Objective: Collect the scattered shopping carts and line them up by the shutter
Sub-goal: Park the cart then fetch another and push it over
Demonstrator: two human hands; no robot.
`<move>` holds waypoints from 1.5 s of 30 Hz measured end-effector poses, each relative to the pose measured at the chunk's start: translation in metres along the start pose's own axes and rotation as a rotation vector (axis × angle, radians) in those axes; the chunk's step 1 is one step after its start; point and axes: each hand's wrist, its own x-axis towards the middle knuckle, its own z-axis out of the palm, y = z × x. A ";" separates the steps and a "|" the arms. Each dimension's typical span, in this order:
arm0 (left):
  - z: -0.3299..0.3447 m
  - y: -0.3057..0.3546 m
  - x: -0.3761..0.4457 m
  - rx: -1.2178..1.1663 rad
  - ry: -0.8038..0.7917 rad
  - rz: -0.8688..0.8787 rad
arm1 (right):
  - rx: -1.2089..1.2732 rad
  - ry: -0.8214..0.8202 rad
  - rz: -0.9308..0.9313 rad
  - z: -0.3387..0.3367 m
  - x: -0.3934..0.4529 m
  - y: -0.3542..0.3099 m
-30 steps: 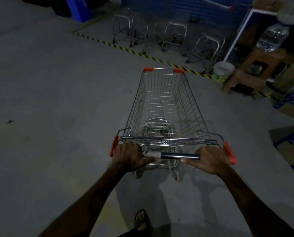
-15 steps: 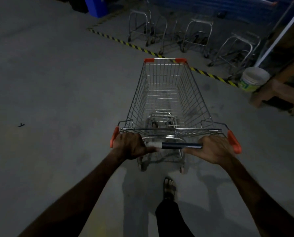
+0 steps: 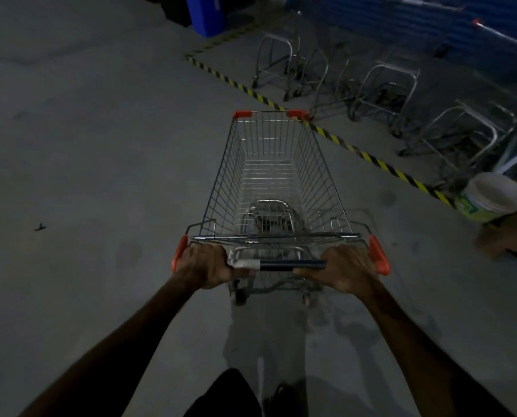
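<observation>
Cart: an empty wire shopping cart (image 3: 277, 188) stood mid-floor just ahead of the person, its orange-capped nose at the striped hazard tape (image 3: 368, 156)
Left hand: the left hand (image 3: 204, 264) was wrapped shut around the left end of the push handle (image 3: 292, 264), fingers curled under, beside the orange end cap
Right hand: the right hand (image 3: 346, 267) was closed over the handle's right end in the same full grip
Shutter: the blue shutter (image 3: 417, 24) ran along the far right, beyond the tape
Parked frames: a loose row of metal cart frames (image 3: 385, 85) sat past the tape, in front of the shutter, unevenly angled
Bucket: a pale plastic bucket (image 3: 489, 200) stood on the floor to the right, near the tape's near end
Bin: a blue bin (image 3: 204, 13) stood at the far end of the tape, left of the frames
Risk, collision: the cart's nose seemed aimed at the gap beside the nearest frames; too much push could ram them and knock the row askew
Risk, swing: a sharp turn right could clip the bucket and tip it
Risk, light: the dim floor hid wheels and legs, so a caster might snag on a frame unseen
</observation>
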 end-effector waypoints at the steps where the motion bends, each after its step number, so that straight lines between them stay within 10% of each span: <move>1: -0.007 -0.001 0.015 -0.011 -0.015 -0.011 | -0.012 -0.004 -0.004 -0.004 0.018 0.003; 45: -0.367 -0.231 0.790 -0.034 0.034 -0.091 | 0.079 -0.032 -0.131 -0.199 0.934 -0.022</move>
